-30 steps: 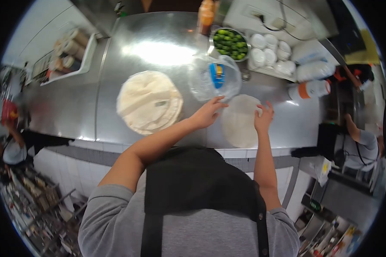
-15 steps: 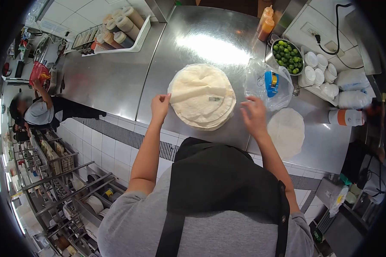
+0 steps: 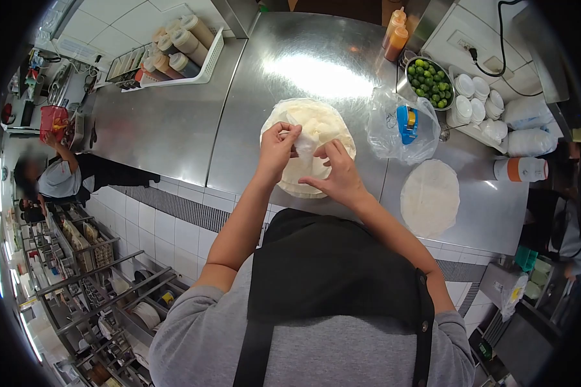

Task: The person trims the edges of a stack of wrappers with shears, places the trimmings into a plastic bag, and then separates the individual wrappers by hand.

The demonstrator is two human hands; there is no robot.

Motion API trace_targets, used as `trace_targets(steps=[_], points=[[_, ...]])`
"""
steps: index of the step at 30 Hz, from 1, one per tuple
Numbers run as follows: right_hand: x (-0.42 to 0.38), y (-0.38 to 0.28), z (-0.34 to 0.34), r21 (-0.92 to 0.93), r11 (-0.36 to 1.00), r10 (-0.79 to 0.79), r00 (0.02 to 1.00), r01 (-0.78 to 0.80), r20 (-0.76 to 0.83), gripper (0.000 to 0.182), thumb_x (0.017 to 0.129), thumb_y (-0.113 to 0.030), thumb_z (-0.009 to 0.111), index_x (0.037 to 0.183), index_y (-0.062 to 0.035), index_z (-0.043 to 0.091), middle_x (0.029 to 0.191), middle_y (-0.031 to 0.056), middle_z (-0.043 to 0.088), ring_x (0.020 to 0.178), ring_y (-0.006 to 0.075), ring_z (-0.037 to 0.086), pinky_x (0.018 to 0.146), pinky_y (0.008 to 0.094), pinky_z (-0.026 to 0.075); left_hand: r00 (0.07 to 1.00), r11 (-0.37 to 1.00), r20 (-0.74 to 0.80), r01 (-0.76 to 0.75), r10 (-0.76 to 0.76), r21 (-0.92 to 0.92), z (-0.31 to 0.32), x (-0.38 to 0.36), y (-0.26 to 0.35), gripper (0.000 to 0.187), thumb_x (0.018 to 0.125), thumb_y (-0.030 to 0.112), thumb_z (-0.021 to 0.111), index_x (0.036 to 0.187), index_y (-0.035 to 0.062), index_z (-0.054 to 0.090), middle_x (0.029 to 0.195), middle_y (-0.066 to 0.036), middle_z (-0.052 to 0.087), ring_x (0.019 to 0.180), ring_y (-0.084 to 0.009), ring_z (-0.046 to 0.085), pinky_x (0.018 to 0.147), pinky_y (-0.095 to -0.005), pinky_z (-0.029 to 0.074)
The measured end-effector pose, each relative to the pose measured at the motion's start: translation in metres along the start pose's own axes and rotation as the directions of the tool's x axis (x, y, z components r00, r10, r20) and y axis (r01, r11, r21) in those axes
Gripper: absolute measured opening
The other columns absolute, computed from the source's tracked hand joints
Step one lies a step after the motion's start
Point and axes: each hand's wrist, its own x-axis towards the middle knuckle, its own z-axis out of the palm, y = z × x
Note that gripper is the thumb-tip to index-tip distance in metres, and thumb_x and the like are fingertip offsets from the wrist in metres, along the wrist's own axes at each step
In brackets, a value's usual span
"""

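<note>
A stack of thin, pale round wrapper sheets [image 3: 332,119] lies on the steel counter right in front of me. My left hand [image 3: 279,149] is closed in a pinch over the stack, gripping the raised edge of a thin, translucent wrapper sheet [image 3: 308,137]. Close beside it, my right hand [image 3: 342,174] has its fingertips bent at the folded part of that sheet, while its thumb points away from them, low over the stack. One separate round sheet [image 3: 430,198] lies flat on the counter to the right.
Blue tape dispenser [image 3: 407,124] rests on a clear plastic bag [image 3: 387,145]. Behind stand a metal bowl of green limes [image 3: 430,84], orange squeeze bottles [image 3: 396,42] and white cups [image 3: 474,106]. A white basket [image 3: 210,61] holds sauce bottles at left; another person [image 3: 61,174] works farther left.
Both hands have come inward from the sides of the stack to its middle. The left hand has taken hold of a sheet and lifted its edge. The label on top is no longer visible.
</note>
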Motion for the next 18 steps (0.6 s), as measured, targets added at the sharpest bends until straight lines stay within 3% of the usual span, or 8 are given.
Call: trace_targets(steps=[3,5,9,11,12,14,18], points=[[-0.004,0.007,0.001,0.11,0.99,0.098,0.994,-0.093,-0.041,0.026,0.077,-0.011,0.078,0.093,-0.002,0.059,0.099,0.0128,0.057,0.093,0.0301,0.06,0.077,0.0359,0.054,1.0,0.999,-0.006,0.0,0.0,-0.038,0.02,-0.002,0.003,0.022,0.096,0.025,0.066,0.095,0.0062,0.055,0.068,0.002,0.058,0.058,-0.0062,0.057,0.049,-0.024,0.048],[-0.007,0.02,0.003,0.161,0.985,0.09,0.987,-0.068,-0.13,0.021,0.079,-0.007,0.075,0.089,-0.0008,0.058,0.094,0.0119,0.058,0.086,0.026,0.063,0.068,0.0328,0.056,1.0,0.991,-0.021,-0.024,0.022,-0.13,0.034,-0.01,0.006,0.022,0.095,0.026,0.067,0.095,0.0071,0.055,0.074,-0.001,0.06,0.062,-0.0072,0.059,0.05,-0.0243,0.049],[-0.01,0.023,-0.009,0.321,0.942,0.175,0.955,-0.092,-0.241,0.017,0.079,-0.005,0.073,0.087,-0.0001,0.059,0.091,0.009,0.059,0.086,0.0202,0.064,0.069,0.0295,0.056,0.999,0.978,0.044,-0.001,0.011,-0.209,0.052,-0.027,0.006,0.024,0.096,0.029,0.066,0.092,0.0087,0.055,0.08,-0.002,0.061,0.074,-0.0094,0.062,0.064,-0.0251,0.052],[-0.011,0.024,-0.017,0.489,0.864,0.272,0.929,-0.12,-0.252,0.013,0.082,-0.004,0.071,0.083,-0.0007,0.059,0.098,0.0056,0.06,0.09,0.0143,0.063,0.072,0.0273,0.057,0.998,0.976,0.065,0.025,-0.011,-0.217,0.055,-0.031,-0.003,0.024,0.096,0.03,0.066,0.09,0.0099,0.054,0.08,-0.001,0.06,0.075,-0.01,0.061,0.069,-0.0254,0.051],[-0.011,0.022,-0.022,0.486,0.866,0.272,0.927,-0.119,-0.257,0.013,0.082,-0.004,0.071,0.083,-0.0007,0.059,0.098,0.0056,0.06,0.09,0.0143,0.063,0.072,0.0273,0.057,0.996,0.954,0.078,0.059,-0.038,-0.294,0.059,-0.036,-0.003,0.024,0.096,0.03,0.066,0.089,0.0105,0.054,0.08,-0.001,0.06,0.075,-0.0098,0.06,0.069,-0.0253,0.051],[-0.013,0.014,-0.033,0.7,0.692,0.358,0.926,-0.179,-0.117,0.008,0.085,-0.003,0.07,0.083,-0.0013,0.062,0.107,0.0043,0.059,0.097,0.0125,0.061,0.076,0.0266,0.056,0.994,0.909,0.098,0.087,-0.051,-0.408,0.07,-0.046,0.003,0.022,0.095,0.026,0.067,0.088,0.0096,0.054,0.083,-0.001,0.061,0.08,-0.0094,0.061,0.071,-0.0265,0.052],[-0.011,0.005,-0.045,0.695,0.704,0.307,0.945,-0.147,-0.112,0.004,0.087,-0.002,0.069,0.087,-0.0013,0.065,0.112,0.0054,0.057,0.101,0.0128,0.06,0.08,0.0286,0.056,0.993,0.92,0.116,0.03,0.017,-0.391,0.078,-0.048,0.006,0.013,0.095,0.016,0.066,0.093,0.0071,0.057,0.089,-0.003,0.062,0.082,-0.0117,0.062,0.076,-0.0285,0.053]])
